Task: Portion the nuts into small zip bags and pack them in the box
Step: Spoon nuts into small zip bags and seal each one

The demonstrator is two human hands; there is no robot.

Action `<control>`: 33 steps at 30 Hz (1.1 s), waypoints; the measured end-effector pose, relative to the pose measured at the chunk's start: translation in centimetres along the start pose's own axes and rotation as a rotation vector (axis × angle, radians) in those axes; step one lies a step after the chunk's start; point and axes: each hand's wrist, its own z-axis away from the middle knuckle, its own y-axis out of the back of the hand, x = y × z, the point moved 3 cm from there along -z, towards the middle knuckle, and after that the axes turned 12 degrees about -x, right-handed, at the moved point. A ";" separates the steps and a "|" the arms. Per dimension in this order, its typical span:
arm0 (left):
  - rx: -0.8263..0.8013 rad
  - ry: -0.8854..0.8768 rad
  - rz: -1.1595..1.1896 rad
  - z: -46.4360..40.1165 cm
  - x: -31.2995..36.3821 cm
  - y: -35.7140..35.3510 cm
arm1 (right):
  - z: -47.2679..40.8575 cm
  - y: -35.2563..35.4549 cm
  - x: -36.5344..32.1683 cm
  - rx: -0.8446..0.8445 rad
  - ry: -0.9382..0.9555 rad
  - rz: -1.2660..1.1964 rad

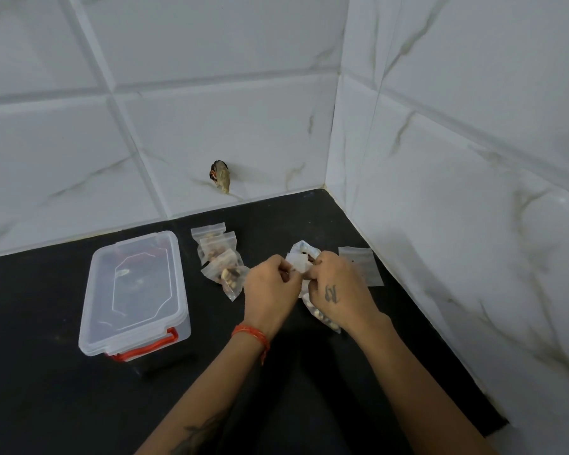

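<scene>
Bag [299, 261]: small clear zip bag, held above the table [63, 405] near its far right corner, between both hands. Left hand [271, 285] pinches one side of the mouth with curled fingers [284, 269]; right hand [334, 290] pinches the other side, its fingers likewise curled.

Nut pouch [322, 318]: larger plastic pouch with pale nuts, under the right hand, partly hidden.

Handling, as judged: film thin, limp, slippery; light even when filled. Best taken at the stiffer zip strip, not the belly. Nuts hard, loose, apt to spill from an open mouth.

Filled bags [222, 262]: a small heap, mid-table toward the far edge, beside the box.

Empty bags [362, 266]: flat, by the right edge.

Box [133, 293]: clear, lid on, red latches, left of the heap.
</scene>
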 end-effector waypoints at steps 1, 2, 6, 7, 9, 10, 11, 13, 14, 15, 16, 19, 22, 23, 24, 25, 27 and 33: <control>0.026 0.001 -0.022 0.0 0.0 0.2 | -0.1 -0.3 0.2 0.003 -0.024 0.002; 0.041 -0.002 -0.033 0.0 0.1 0.4 | 0.0 -0.5 0.3 0.010 -0.042 0.003; 0.077 -0.005 -0.005 0.1 0.3 0.6 | 0.2 -0.7 0.3 0.035 -0.065 0.114; 0.080 -0.013 0.008 0.1 0.3 0.5 | 0.2 -0.6 0.3 0.031 -0.067 0.122; 0.037 -0.058 0.014 0.1 0.1 0.6 | 0.2 -0.3 0.3 0.019 -0.068 0.119; -0.019 -0.099 -0.001 -0.1 0.0 0.7 | 0.1 -0.2 0.5 0.000 -0.074 0.106; -0.087 -0.149 -0.037 -0.3 -0.4 0.8 | 0.0 0.0 0.6 -0.033 -0.086 0.090; -0.230 -0.228 -0.149 -0.7 -1.3 0.9 | -0.3 0.2 1.0 -0.102 -0.121 0.086; -0.292 -0.249 -0.201 -0.8 -1.7 1.0 | -0.3 0.2 1.1 -0.131 -0.133 0.077; -0.339 -0.277 -0.249 -0.8 -2.0 1.1 | -0.2 0.1 1.2 -0.151 -0.131 0.066; -0.377 -0.317 -0.293 -0.9 -2.1 0.9 | -0.1 0.0 1.2 -0.160 -0.120 0.064; -0.445 -0.401 -0.346 -0.9 -2.1 0.0 | 0.0 0.1 1.0 -0.136 -0.100 0.056; -0.423 -0.438 -0.290 -1.2 -2.4 -0.6 | -0.3 0.1 0.9 -0.158 -0.113 0.053; -0.420 -0.442 -0.269 -1.3 -2.5 -0.6 | -0.3 0.1 1.0 -0.158 -0.106 0.047; -0.415 -0.451 -0.247 -1.2 -2.6 -0.7 | -0.2 0.3 1.1 -0.138 -0.087 0.023; -0.406 -0.458 -0.220 -1.3 -2.8 -0.7 | 0.0 0.4 1.3 -0.096 -0.054 -0.032; -0.389 -0.447 -0.137 -1.4 -3.2 -0.8 | 0.3 0.6 1.7 -0.034 0.015 -0.229; -0.343 -0.308 0.095 -1.0 -5.4 -1.4 | 2.6 2.0 5.0 0.338 -0.120 -0.445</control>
